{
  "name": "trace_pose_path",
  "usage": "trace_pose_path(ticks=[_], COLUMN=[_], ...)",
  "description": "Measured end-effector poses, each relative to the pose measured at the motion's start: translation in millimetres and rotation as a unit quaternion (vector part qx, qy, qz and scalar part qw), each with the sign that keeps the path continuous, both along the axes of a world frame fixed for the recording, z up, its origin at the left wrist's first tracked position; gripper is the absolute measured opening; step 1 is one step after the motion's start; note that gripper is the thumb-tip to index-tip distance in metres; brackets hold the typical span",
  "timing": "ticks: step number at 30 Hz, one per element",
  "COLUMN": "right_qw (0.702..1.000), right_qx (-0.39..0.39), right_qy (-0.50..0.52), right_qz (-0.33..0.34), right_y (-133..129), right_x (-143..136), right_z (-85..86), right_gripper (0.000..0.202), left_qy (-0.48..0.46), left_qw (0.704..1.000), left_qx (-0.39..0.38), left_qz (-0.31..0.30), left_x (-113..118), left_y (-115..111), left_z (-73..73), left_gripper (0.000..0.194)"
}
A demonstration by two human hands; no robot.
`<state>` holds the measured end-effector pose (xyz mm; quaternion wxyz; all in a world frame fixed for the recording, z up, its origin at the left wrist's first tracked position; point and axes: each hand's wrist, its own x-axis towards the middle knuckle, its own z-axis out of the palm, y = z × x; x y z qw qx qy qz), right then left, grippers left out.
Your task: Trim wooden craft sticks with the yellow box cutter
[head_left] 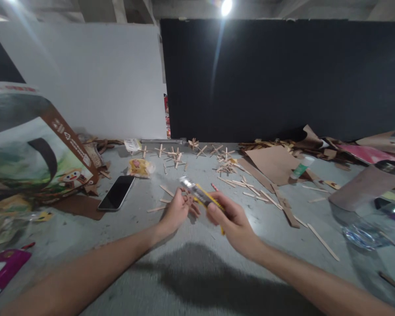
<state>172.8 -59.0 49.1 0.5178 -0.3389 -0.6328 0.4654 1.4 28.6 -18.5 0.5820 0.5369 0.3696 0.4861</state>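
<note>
My right hand [232, 219] is wrapped around a long yellow object with a silvery, blurred front end, which looks like a utility knife [202, 195]. It slants up to the left, and its front end reaches over my left hand [179, 208]. The left fingers are curled in close under it; whatever they pinch is too small and blurred to make out. Just left of that hand, a few loose wooden craft sticks [158, 209] lie on the grey table [191, 272]. Beyond both hands stand several crossed-stick pieces [176, 157].
A phone [116, 193] and a yellow packet [140, 168] lie left, near a large printed bag [36, 145]. Cardboard [270, 162], a glue stick [302, 167] and scattered sticks [322, 241] are at right, with a tipped cup-like container [358, 186]. Dark panels [283, 79] close off the back.
</note>
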Motion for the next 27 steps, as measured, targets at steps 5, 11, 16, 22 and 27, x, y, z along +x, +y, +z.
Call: trace_pose_path(ticks=[5,11,16,22,27], right_qw=[0.958,0.943,0.946,0.948,0.943], right_qx=[0.099,0.136,0.153,0.151,0.156], right_qy=[-0.169,-0.255,-0.263,-0.264,-0.277], right_qz=[-0.210,-0.165,-0.107,-0.093,-0.100], right_y=[35.1,38.3,35.3,36.5,36.3], right_x=[30.9,30.9,30.2,30.5,30.7], right_z=[-43.1,-59.3,-59.3,-62.4,-62.1], right_gripper=[0.031,0.029,0.033,0.034,0.034], left_qy=[-0.015,-0.012,0.000,-0.002,0.004], left_qw=[1.000,1.000,1.000,1.000,0.999], left_qx=[0.017,0.019,0.015,0.015,0.029], left_qz=[-0.008,0.004,-0.003,-0.008,-0.013], left_x=[-1.5,-2.2,-0.7,0.5,1.3], left_y=[-3.4,-2.4,-4.4,-5.4,-5.0], left_z=[9.0,10.1,11.2,11.1,9.7], left_gripper=[0.046,0.045,0.044,0.044,0.045])
